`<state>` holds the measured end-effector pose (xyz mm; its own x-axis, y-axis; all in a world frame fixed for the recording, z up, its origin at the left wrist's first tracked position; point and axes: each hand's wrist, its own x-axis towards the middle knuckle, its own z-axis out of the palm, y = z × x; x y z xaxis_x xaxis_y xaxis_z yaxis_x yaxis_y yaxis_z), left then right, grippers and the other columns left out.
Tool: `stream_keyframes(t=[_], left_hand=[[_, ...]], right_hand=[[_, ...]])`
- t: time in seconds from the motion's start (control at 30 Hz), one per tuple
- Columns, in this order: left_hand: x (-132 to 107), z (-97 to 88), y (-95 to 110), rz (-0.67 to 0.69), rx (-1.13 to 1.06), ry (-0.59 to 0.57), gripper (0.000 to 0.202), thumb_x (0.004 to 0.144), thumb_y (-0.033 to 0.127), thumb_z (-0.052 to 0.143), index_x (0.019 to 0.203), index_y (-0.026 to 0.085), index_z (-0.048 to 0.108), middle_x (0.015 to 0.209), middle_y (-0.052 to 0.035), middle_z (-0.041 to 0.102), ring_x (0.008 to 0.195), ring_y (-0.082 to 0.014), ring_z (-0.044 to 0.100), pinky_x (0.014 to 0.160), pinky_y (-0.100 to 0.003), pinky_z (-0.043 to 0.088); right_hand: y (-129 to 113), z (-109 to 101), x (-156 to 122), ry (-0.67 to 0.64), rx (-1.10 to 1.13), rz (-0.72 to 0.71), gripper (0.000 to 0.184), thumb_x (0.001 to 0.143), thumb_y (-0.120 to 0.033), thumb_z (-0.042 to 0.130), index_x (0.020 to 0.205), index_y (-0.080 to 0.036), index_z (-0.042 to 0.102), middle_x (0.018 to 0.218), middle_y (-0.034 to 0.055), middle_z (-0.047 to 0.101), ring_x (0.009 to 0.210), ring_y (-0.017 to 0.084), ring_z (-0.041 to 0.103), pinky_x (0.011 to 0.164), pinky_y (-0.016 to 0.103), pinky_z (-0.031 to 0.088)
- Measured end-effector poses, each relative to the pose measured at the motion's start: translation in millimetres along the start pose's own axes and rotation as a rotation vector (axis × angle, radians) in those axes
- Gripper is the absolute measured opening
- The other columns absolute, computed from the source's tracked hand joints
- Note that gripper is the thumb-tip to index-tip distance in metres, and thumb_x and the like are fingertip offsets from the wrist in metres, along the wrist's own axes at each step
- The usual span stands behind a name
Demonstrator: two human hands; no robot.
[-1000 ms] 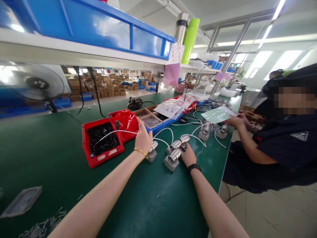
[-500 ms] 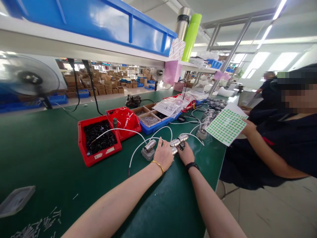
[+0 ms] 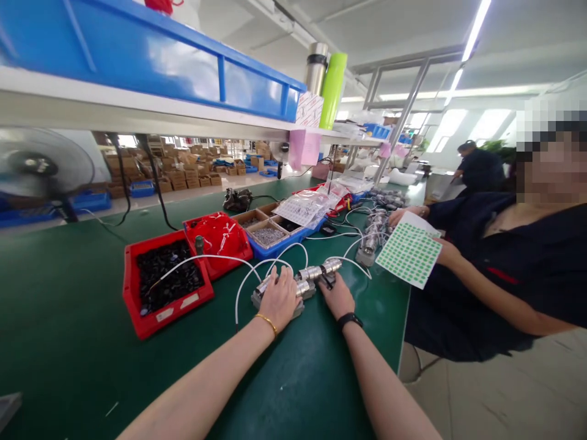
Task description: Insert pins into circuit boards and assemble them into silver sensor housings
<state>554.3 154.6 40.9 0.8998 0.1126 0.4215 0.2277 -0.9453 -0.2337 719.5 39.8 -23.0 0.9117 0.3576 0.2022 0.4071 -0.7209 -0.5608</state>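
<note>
My left hand lies over the metal cylindrical fittings on grey bases, its fingers curled round them. The leftmost fitting is partly covered by this hand. At the right end of the group, my right hand grips a silver cylindrical fitting low on its near side, where a small black part shows. Another silver fitting lies between the hands, in line with the right one. A white cable and several others curve away from the group. My palms and the undersides of the fittings are hidden.
Red bins hold black parts and red pieces. Behind stands a blue divided tray of small hardware. More cabled fittings lie to the right, beside a co-worker holding a sheet of green dots. A shelf hangs overhead.
My left hand has moved left along the fittings, onto the leftmost one. My right hand stays at the right fitting. The co-worker's other hand now shows behind the sheet, and the view has shifted.
</note>
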Motion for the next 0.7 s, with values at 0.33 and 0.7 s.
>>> stream_keyframes(t=[0.33,0.7], left_hand=[[10,-3.7,-17,-0.147,-0.084,-0.130,0.036,0.086,0.050,0.053,0.104,0.020,0.057,0.105,-0.0115,0.058,0.095,-0.0299,0.054,0.073,-0.042,0.048],[6,-6.5,-48,-0.222,-0.104,-0.224,0.037,0.089,0.048,0.047,0.102,0.015,0.056,0.101,-0.0135,0.059,0.090,-0.0285,0.057,0.071,-0.036,0.047]], right_hand=[[-1,1,-1,-0.016,-0.027,0.040,0.047,0.088,-0.044,0.057,0.126,-0.020,0.043,0.115,0.0112,0.058,0.101,0.028,0.060,0.079,0.033,0.047],[-15,-5,-10,-0.020,-0.050,0.119,0.042,0.085,-0.045,0.060,0.114,-0.017,0.047,0.103,0.0123,0.062,0.092,0.030,0.063,0.073,0.034,0.048]])
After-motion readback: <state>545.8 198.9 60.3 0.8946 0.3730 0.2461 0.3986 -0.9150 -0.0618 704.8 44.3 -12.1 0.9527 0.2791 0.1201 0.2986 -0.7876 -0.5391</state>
